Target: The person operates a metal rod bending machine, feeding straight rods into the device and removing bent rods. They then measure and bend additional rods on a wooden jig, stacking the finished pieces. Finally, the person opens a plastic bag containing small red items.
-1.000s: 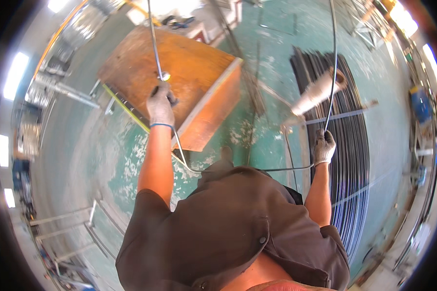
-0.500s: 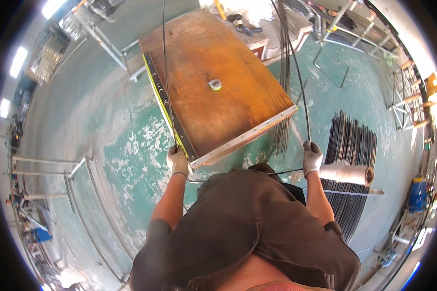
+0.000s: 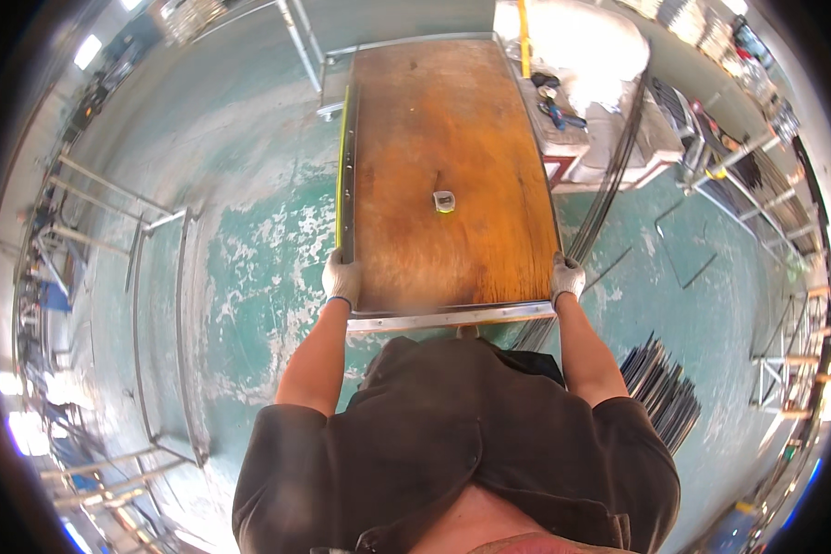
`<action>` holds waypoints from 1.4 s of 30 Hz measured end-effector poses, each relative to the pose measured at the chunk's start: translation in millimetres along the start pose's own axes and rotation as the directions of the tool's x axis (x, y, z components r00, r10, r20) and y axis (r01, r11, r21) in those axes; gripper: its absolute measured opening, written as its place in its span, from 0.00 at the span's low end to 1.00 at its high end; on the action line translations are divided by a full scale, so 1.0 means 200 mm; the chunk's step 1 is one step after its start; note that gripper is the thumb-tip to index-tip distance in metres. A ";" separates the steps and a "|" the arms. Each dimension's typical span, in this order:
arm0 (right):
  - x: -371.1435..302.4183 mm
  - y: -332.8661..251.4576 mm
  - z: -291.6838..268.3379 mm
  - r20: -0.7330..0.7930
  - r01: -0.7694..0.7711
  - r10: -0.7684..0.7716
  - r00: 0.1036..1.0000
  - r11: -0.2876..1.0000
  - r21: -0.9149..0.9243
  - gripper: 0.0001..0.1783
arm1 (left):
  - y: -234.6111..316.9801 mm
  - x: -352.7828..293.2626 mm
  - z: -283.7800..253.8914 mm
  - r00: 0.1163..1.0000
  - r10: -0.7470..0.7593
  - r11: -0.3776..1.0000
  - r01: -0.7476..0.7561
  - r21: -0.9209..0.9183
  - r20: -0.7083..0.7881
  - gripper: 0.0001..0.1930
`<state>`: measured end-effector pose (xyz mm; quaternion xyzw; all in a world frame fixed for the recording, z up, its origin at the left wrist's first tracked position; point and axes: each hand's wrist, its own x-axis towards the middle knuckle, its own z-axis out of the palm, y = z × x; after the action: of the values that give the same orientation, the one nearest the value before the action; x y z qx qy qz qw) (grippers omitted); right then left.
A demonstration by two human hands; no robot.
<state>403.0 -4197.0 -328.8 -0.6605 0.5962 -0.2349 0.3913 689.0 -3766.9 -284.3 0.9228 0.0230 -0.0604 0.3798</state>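
Note:
A dark, thin bent metal rod [image 3: 452, 307] lies on the rust-brown tabletop [image 3: 443, 120], its near bar running along the table's front edge and its long sides along the left and right edges. My gloved left hand [image 3: 342, 279] is closed on it at the near left corner. At the near right corner my gloved right hand [image 3: 567, 279] grips the other side. Fingertips of both hands are partly hidden. Between them and farther off, a small tape measure [image 3: 444, 201] rests on the tabletop. A pale metal strip [image 3: 452, 318] edges the table's front, and a yellow-green strip [image 3: 343, 166] its left.
Beyond the table's right side are a low padded bench [image 3: 609, 138] and a blue power tool [image 3: 556, 114]. Long dark rods [image 3: 609, 194] lean there. A bundle of dark rods [image 3: 660, 392] lies on the green floor at right. Metal frames [image 3: 162, 222] stand at left.
The bent rod has come down from in front of me onto the tabletop, still in both hands. My view has turned, so the table now sits straight ahead.

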 end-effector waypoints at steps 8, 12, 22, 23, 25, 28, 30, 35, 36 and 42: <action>0.17 -0.11 0.05 0.282 0.322 -0.229 0.932 0.880 -0.348 0.17 | 0.17 -0.27 0.13 0.850 0.269 0.807 -0.455 0.375 0.453 0.18; 0.03 -0.16 -0.07 0.331 0.430 -0.293 0.897 0.753 -0.499 0.24 | 0.07 -0.40 0.21 0.770 0.385 0.677 -0.611 0.411 0.509 0.12; 0.06 0.12 -0.18 0.186 0.259 -0.185 0.965 0.778 -0.572 0.20 | -0.18 -0.45 0.15 0.675 0.441 0.609 -0.709 0.355 0.592 0.10; 0.06 0.12 -0.18 0.194 0.278 -0.201 0.960 0.767 -0.578 0.20 | -0.17 -0.46 0.14 0.681 0.447 0.615 -0.705 0.353 0.580 0.10; 0.06 0.10 -0.17 0.211 0.278 -0.190 0.959 0.783 -0.556 0.21 | -0.14 -0.44 0.13 0.676 0.377 0.613 -0.695 0.377 0.633 0.10; 0.07 0.15 -0.16 0.234 0.280 -0.183 0.955 0.818 -0.502 0.22 | -0.15 -0.40 0.15 0.672 0.371 0.585 -0.705 0.401 0.640 0.09; 0.06 0.18 -0.17 0.256 0.317 -0.217 0.942 0.828 -0.463 0.22 | -0.17 -0.40 0.15 0.679 0.361 0.591 -0.697 0.407 0.639 0.09; -0.06 0.11 -0.21 0.269 0.313 -0.193 0.943 0.784 -0.535 0.22 | -0.13 -0.39 0.09 0.676 0.187 0.646 -0.631 0.429 0.713 0.14; -0.08 0.11 -0.21 0.267 0.324 -0.203 0.942 0.756 -0.568 0.22 | -0.13 -0.39 0.09 0.679 0.184 0.647 -0.628 0.433 0.711 0.14; -0.26 -0.03 -0.23 0.194 0.255 -0.166 0.967 0.653 -0.713 0.22 | -0.16 -0.44 0.10 0.698 0.238 0.624 -0.643 0.444 0.675 0.14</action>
<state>361.0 -4158.3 -288.6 -0.8382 0.5365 0.0168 0.0966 596.9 -3757.9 -310.0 0.9079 -0.3500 -0.2295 0.0248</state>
